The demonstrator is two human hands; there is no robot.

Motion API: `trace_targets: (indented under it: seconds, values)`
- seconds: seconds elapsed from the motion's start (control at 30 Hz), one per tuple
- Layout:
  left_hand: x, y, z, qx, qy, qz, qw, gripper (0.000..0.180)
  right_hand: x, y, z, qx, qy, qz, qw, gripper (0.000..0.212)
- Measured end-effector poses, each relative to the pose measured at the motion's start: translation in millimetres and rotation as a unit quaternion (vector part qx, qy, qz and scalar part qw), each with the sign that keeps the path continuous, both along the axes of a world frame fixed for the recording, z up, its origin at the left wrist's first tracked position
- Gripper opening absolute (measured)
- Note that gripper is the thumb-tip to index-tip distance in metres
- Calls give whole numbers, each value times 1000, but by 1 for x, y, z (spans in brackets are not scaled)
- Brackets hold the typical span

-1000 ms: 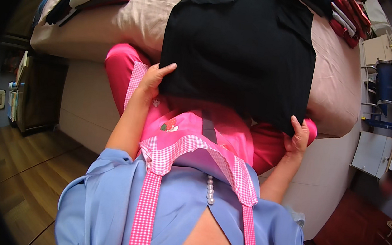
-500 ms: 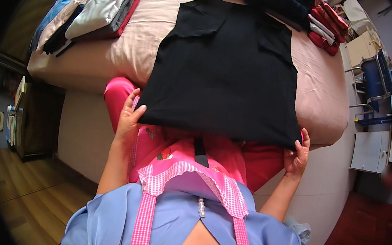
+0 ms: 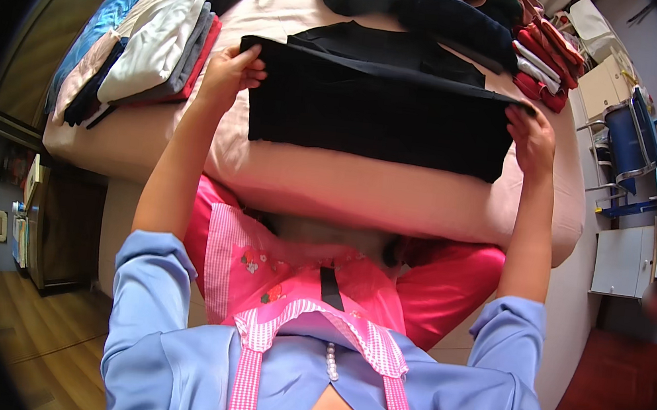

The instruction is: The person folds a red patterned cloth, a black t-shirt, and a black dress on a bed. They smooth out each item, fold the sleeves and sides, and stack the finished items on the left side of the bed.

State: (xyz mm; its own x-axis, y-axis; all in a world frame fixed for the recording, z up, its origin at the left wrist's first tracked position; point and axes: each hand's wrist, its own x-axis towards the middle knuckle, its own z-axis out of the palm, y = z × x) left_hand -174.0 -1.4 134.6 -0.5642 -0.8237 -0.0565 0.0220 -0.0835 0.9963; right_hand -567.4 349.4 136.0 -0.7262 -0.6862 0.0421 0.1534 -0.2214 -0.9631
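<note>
A black shirt lies across the near part of the bed, its lower half lifted and doubled back toward its far end. My left hand pinches the raised hem at the left corner, thumb on top. At the right corner my right hand grips the same edge. Between them the hem runs taut, above the middle of the garment. Beyond it the shirt's far end shows flat on the sheet.
The bed has a pale pink sheet. A folded clothes stack stands at left, another clothes stack at far right. Dark loose clothing lies behind the shirt. A white cabinet stands on the right.
Both hands have carried the shirt's near hem up and away from me, over the far half. The shirt now folds along a crease near the bed's front edge.
</note>
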Motion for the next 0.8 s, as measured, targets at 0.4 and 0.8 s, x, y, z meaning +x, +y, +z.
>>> trace_targets:
  seconds: [0.4, 0.8]
  values:
    - [-114, -178, -133, -234, -160, 127, 951, 32, -155, -169, -104, 144, 179, -135, 964, 25]
    - [-110, -159, -117, -45, 70, 29, 996, 25, -160, -160, -116, 56, 84, -114, 988, 19]
